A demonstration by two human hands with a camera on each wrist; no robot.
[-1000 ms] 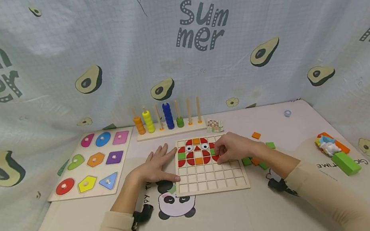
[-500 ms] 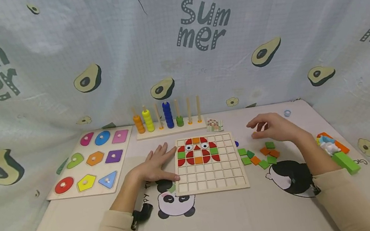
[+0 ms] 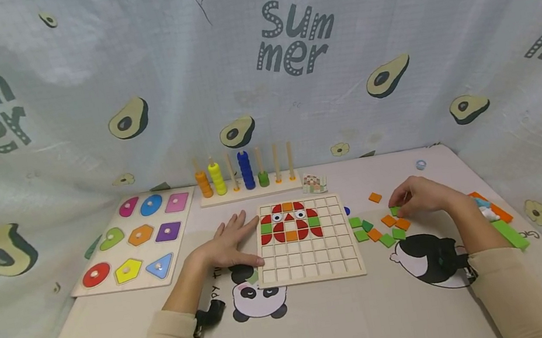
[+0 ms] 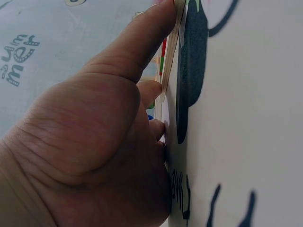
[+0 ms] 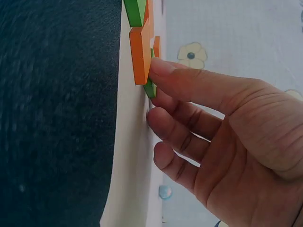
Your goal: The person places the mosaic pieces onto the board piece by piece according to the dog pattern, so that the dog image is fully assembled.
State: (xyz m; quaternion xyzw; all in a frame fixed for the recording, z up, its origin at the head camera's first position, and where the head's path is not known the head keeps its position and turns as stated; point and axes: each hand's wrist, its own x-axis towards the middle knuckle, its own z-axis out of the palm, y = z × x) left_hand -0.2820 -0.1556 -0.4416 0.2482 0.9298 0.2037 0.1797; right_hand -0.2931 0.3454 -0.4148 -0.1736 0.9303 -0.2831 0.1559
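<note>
The left hand (image 3: pixel 227 249), fingers spread, touches the grid board (image 3: pixel 309 257) beside it. The right hand (image 3: pixel 421 195), fingers curled, pinches a green tile (image 3: pixel 395 211), orange tiles (image 3: pixel 389 221) just beside it.

**Head cam wide, wrist cams tight and rolled**

Head cam looked forward and down from the person's side, farthest back; it took in left grip (image 3: pixel 225 249), right grip (image 3: pixel 421 195), counter (image 3: pixel 338 324) and backdrop (image 3: pixel 229 39). Left wrist cam sat very near the palm, facing fingerward, rolled sideways: counter upright at frame right, backdrop left. Right wrist cam, also close and rolled, had counter at left, backdrop right. Head and left wrist shared left grip plus grid board (image 3: pixel 309 258) edge; head and right wrist shared right grip, green tiles (image 3: pixel 386 240), orange tiles (image 3: pixel 389 221), blue ring (image 3: pixel 420 165).
</note>
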